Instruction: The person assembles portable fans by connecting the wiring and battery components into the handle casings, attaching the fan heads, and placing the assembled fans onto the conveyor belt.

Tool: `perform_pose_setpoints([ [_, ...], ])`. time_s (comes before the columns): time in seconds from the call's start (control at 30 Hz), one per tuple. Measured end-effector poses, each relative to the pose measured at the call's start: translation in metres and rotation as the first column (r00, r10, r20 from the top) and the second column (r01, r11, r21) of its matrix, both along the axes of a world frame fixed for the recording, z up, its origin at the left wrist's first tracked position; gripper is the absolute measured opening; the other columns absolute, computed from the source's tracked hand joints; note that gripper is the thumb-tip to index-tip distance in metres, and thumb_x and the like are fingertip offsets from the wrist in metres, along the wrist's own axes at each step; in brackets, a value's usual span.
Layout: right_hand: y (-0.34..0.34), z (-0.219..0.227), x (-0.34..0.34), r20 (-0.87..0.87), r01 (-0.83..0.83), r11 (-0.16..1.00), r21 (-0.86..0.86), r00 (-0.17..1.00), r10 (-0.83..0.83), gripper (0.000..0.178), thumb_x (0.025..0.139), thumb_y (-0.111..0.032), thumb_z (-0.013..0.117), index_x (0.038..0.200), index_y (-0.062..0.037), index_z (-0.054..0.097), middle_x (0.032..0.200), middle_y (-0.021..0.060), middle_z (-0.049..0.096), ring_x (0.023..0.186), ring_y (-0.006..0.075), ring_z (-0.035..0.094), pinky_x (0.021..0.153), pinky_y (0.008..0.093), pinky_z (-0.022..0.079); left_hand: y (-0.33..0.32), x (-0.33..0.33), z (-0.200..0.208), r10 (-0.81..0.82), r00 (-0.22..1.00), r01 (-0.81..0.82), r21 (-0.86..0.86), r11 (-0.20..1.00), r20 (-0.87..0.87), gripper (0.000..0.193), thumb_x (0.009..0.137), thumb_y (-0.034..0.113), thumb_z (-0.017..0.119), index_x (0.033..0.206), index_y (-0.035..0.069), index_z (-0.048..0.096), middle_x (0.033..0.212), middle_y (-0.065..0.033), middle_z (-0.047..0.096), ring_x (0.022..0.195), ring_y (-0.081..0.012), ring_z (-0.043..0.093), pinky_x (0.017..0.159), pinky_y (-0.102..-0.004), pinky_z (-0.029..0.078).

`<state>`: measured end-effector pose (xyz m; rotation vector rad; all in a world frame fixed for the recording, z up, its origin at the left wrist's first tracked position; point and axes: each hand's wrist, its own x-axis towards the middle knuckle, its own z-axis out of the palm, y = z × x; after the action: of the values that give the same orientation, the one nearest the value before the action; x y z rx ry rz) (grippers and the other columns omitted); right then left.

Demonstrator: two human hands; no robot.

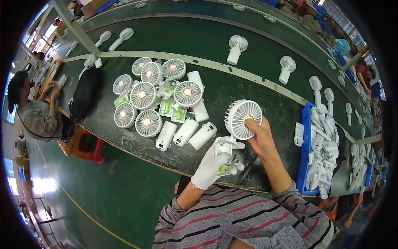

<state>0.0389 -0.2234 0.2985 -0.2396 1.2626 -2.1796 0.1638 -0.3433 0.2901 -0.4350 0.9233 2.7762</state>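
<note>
A white handheld fan is held in both hands above the table's near edge. My left hand (206, 169), in a white glove, is closed round the fan's opened handle (224, 146), where a green battery (223, 168) shows. My bare right hand (265, 140) grips the round fan head (237, 115), its thumb on the grille's centre. To the left lie several fan heads (143, 95) in a cluster, some with handles opened on green batteries. Several white handle shells (185, 133) rest in front of them, nearest my left hand.
On the right, a blue bin (306, 162) is heaped with white plastic parts (323, 145). Beyond the table, a green conveyor belt (174, 37) carries spaced-out fans (237, 47). A black bag (86, 93) lies at left, near a red stool (89, 145) and a seated co-worker (37, 108).
</note>
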Motion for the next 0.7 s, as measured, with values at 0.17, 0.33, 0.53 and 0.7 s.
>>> perform_pose_setpoints([
  [0.17,-0.006,0.002,0.002,-0.092,-0.066,0.993,0.100,0.993,0.075,0.038,0.079,-0.009,0.068,0.111,0.0059,0.054,0.099,0.0119,0.063,0.088,0.0157,0.062,0.079,0.0284,0.050,0.006,-0.002,0.001,-0.083,0.996,0.084,0.009,0.996,-0.036,0.041,0.079,-0.005,0.039,0.120,-0.001,0.035,0.116,-0.0200,0.055,0.064,-0.0284,0.065,0.049,-0.0299,0.055],
  [0.33,0.005,-0.001,-0.013,-0.102,-0.062,0.978,0.199,0.991,0.083,0.041,0.078,-0.015,0.071,0.109,0.0069,0.056,0.098,0.0120,0.064,0.086,0.0151,0.062,0.078,0.0280,0.050,0.015,-0.007,0.007,-0.081,0.996,0.079,-0.036,0.996,-0.041,0.039,0.079,-0.006,0.038,0.117,-0.001,0.033,0.115,-0.0217,0.054,0.063,-0.0298,0.064,0.049,-0.0323,0.055],
  [0.53,0.013,0.008,-0.021,-0.216,-0.066,0.905,0.421,0.961,0.170,0.045,0.074,-0.020,0.074,0.106,0.0064,0.058,0.094,0.0099,0.065,0.083,0.0124,0.061,0.077,0.0265,0.049,0.024,-0.010,-0.004,-0.061,0.997,0.052,-0.171,0.984,-0.046,0.033,0.093,0.018,0.044,0.120,-0.002,0.042,0.106,-0.0175,0.060,0.076,-0.0224,0.065,0.060,-0.0299,0.055],
  [0.7,0.014,0.007,-0.030,-0.235,-0.161,0.781,0.604,0.900,0.368,0.045,0.074,-0.018,0.074,0.110,0.0029,0.058,0.097,0.0072,0.065,0.086,0.0118,0.060,0.079,0.0256,0.048,0.029,-0.020,-0.017,0.041,0.999,-0.030,-0.499,0.866,0.009,0.028,0.093,0.021,0.047,0.098,-0.005,0.058,0.092,-0.0121,0.063,0.072,-0.0156,0.063,0.060,-0.0266,0.051],
])
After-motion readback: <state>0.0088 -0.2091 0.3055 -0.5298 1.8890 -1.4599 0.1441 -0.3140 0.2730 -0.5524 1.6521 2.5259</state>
